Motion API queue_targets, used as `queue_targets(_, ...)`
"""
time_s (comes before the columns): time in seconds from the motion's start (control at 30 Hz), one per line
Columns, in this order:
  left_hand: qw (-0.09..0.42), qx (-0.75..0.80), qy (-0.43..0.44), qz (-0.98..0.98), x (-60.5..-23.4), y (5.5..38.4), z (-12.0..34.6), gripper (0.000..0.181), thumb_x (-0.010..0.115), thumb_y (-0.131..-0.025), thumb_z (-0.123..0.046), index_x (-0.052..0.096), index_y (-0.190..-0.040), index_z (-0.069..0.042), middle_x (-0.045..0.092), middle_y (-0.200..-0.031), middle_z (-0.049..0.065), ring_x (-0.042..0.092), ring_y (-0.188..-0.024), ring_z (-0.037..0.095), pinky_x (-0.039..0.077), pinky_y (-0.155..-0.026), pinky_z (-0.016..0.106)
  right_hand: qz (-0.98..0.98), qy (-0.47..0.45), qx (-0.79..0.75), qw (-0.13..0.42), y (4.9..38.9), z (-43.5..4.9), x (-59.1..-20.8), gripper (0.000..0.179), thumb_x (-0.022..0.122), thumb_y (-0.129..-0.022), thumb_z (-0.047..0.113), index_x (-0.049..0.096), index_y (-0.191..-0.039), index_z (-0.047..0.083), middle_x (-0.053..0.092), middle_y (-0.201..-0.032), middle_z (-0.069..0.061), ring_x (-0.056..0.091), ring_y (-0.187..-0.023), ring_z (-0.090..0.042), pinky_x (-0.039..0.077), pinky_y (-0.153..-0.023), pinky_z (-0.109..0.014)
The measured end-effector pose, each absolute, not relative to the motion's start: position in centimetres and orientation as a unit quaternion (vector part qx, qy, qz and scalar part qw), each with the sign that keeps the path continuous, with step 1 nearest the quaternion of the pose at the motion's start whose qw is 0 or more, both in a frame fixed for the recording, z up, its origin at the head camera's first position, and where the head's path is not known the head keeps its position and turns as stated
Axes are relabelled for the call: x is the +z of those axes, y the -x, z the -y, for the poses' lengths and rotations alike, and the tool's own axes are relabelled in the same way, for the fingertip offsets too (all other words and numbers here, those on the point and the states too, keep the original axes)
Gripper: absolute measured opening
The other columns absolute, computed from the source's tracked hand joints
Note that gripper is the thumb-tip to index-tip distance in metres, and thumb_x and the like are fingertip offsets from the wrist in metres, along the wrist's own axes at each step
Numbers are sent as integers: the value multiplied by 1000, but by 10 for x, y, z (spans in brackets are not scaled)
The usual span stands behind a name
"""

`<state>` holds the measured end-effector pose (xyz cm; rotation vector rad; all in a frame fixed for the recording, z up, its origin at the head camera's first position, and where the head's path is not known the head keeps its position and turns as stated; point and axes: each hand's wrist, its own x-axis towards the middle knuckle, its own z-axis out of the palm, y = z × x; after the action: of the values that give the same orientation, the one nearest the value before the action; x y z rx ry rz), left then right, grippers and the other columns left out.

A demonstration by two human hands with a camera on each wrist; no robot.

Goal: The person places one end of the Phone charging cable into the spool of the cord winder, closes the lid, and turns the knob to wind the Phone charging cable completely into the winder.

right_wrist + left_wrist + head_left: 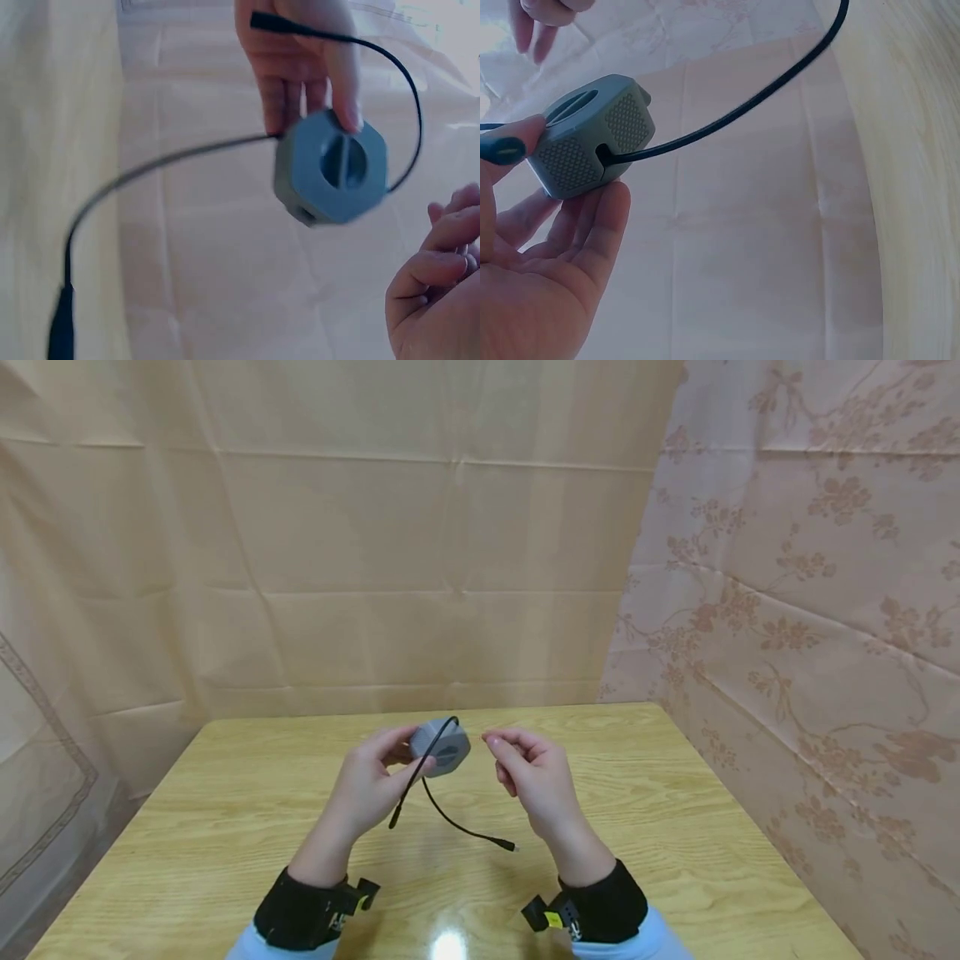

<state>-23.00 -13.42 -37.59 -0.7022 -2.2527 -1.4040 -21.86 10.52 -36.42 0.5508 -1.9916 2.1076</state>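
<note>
My left hand grips a grey, many-sided cable winder by its edges, thumb on the near face, above the table. The winder has a round recess with a bar across it, and textured sides show in the left wrist view. A black cable leaves it on two sides. One cable end, a black plug, hangs past my left thumb; the other plug dangles lower right with a light tip. My right hand is just right of the winder, apart from it, fingers loosely curled with nothing visible in them.
Below both hands is a wood-grain table. A plain beige curtain hangs behind it, and a floral curtain along the right side. Each wrist wears a black band with a small camera.
</note>
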Motion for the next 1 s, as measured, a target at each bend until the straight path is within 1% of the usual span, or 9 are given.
queue_targets(0.17,198,-505,250,802,-374,229,138,42,80,-90,-9,67,-129,0,69,-109,9,69,-91,21,59,-76,34,714,-271,611,206,216,-115,-359,11,68,-99,8,76,-106,6,60,-69,-4,47,-51,-14,39,-45,-25)
queue_targets(0.33,183,-517,241,801,-370,227,139,41,79,-91,-11,68,-130,-1,69,-108,9,69,-90,22,59,-73,33,724,-362,484,332,217,-121,-354,17,72,-92,-2,76,-107,4,64,-74,0,45,-51,-11,39,-45,-24)
queue_targets(0.4,176,-523,239,799,-369,227,139,41,79,-91,-12,68,-129,-2,69,-107,9,68,-89,22,58,-73,32,723,-390,436,368,218,-123,-352,16,73,-92,1,76,-107,4,66,-78,0,47,-54,-10,40,-47,-22)
queue_targets(0.5,169,-531,236,796,-369,228,140,39,78,-92,-13,69,-128,-2,68,-105,9,68,-88,21,58,-73,30,723,-422,366,407,220,-125,-350,13,73,-96,13,76,-106,5,68,-84,-1,51,-57,-8,44,-51,-18)
queue_targets(0.6,164,-529,235,799,-369,228,140,37,78,-92,-14,70,-127,-3,69,-103,8,68,-85,20,58,-72,30,732,-440,297,427,221,-128,-349,19,71,-99,24,76,-105,8,68,-87,-2,55,-58,-9,47,-53,-16)
queue_targets(0.7,155,-525,233,804,-368,227,140,37,78,-93,-16,71,-126,-3,70,-102,7,69,-83,19,58,-71,31,750,-448,235,426,221,-130,-349,21,73,-97,29,77,-104,10,68,-91,-2,62,-62,-10,51,-56,-18)
queue_targets(0.83,141,-522,226,811,-367,227,140,37,77,-94,-18,70,-127,-3,70,-101,6,69,-83,19,58,-71,31,773,-446,188,410,221,-129,-352,19,81,-90,23,77,-105,12,68,-92,0,65,-68,-11,54,-60,-22)
queue_targets(0.93,136,-517,220,816,-367,228,140,37,76,-94,-19,70,-127,-3,70,-100,7,68,-82,19,57,-71,31,787,-432,167,408,221,-125,-355,21,86,-84,18,77,-103,13,67,-89,1,65,-67,-11,53,-57,-23)
queue_targets(1.0,136,-510,214,822,-368,228,140,38,77,-94,-20,70,-127,-3,70,-99,7,68,-81,18,57,-72,31,796,-417,152,412,220,-121,-358,20,86,-83,18,78,-101,13,67,-87,2,64,-65,-10,52,-55,-23)
